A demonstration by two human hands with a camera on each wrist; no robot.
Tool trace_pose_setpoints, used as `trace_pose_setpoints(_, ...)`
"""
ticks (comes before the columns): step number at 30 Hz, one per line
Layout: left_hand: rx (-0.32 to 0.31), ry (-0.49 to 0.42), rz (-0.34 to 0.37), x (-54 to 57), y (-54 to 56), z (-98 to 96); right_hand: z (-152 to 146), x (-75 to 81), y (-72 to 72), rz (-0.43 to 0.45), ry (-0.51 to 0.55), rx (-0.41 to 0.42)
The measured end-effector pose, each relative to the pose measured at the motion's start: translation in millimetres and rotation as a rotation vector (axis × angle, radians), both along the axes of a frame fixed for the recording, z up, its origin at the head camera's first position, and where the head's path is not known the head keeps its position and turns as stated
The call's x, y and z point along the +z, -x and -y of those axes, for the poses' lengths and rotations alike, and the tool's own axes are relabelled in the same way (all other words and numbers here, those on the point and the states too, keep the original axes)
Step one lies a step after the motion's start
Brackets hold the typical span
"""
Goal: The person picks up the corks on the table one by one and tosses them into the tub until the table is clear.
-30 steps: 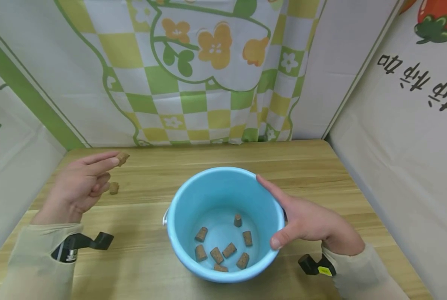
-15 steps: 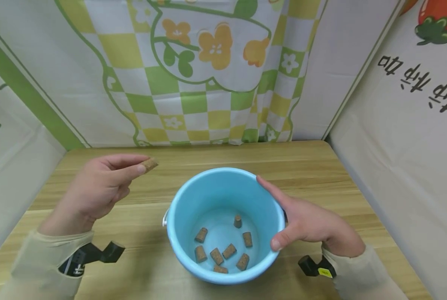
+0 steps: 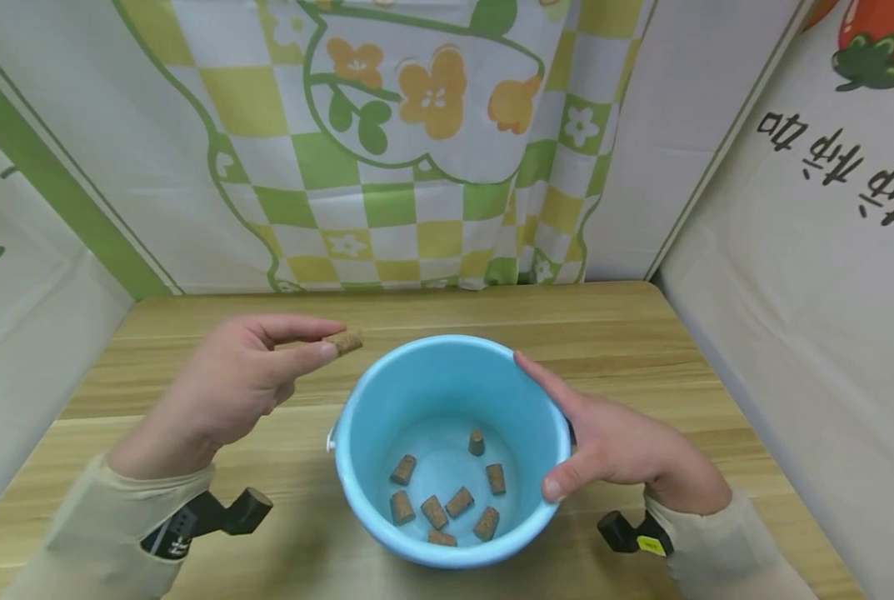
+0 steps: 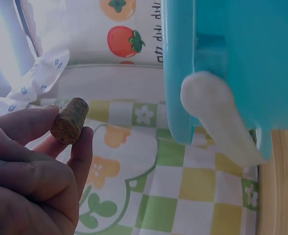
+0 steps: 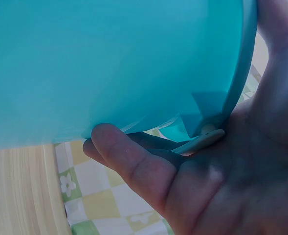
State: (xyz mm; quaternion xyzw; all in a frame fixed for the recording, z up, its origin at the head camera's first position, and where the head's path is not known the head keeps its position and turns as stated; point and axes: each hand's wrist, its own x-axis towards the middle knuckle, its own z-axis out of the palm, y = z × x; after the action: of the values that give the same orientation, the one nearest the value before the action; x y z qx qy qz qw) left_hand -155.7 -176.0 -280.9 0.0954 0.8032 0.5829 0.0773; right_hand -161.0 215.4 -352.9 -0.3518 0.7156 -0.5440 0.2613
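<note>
My left hand (image 3: 237, 379) pinches a cork (image 3: 347, 342) between thumb and fingertips, just left of a light blue bucket (image 3: 450, 343) and close to its rim. The left wrist view shows this cork (image 4: 71, 121) as a short, tapered brown piece. Several more corks (image 3: 459, 502) lie spread over the bucket's floor, one of them standing on end. On the bucket's right side, my right hand (image 3: 611, 437) grips the rim, thumb over the edge. In the right wrist view its fingers (image 5: 129, 161) lie along the outer wall, beside the handle (image 5: 202, 142).
A wooden table (image 3: 282, 467) carries the bucket. The bucket's white handle end (image 4: 222, 117) hangs on its left side. Behind the table hangs a checkered curtain (image 3: 409, 200), and a white cloth wall (image 3: 799, 292) stands to the right. Black wrist cameras (image 3: 207, 517) sit on both sleeves.
My left hand has carried the cork rightward from the table's left side toward the bucket. A second cork seen near its lower fingers is now hidden. My right hand keeps its grip.
</note>
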Motion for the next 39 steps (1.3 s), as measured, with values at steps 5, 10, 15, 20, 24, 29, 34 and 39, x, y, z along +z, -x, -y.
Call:
trace_pose_setpoints(5,-0.03,0.06,0.012,4.3,-1.6,-10.7,-0.2,0.8,-0.6,-0.005,-0.012,-0.004)
trace_pose_setpoints(10,-0.058,0.09,-0.004,3.6,-2.8,-17.9,0.1,0.4,-0.1,-0.013,-0.009,0.0)
trace_pose_setpoints(15,-0.07,0.138,-0.029,1.8,-3.2,-24.1,-0.3,-0.8,0.3,-0.011,-0.004,-0.003)
trace_pose_setpoints(20,-0.072,0.178,-0.055,0.2,-3.6,-29.6,0.7,-0.4,-0.6,0.027,0.024,0.012)
trace_pose_setpoints(24,-0.078,0.185,-0.06,-1.5,-2.9,-33.7,1.7,0.5,-1.6,0.05,0.029,0.014)
trace_pose_setpoints(29,-0.084,0.191,-0.071,-2.0,-1.1,-37.4,1.1,0.2,-0.5,0.034,0.022,0.013)
trace_pose_setpoints(34,-0.084,0.183,-0.072,-2.3,0.3,-41.1,0.1,-0.1,0.5,0.014,0.012,0.014)
trace_pose_setpoints(39,-0.089,0.128,-0.057,-2.4,1.2,-46.8,0.1,1.3,-0.9,0.027,-0.003,0.003)
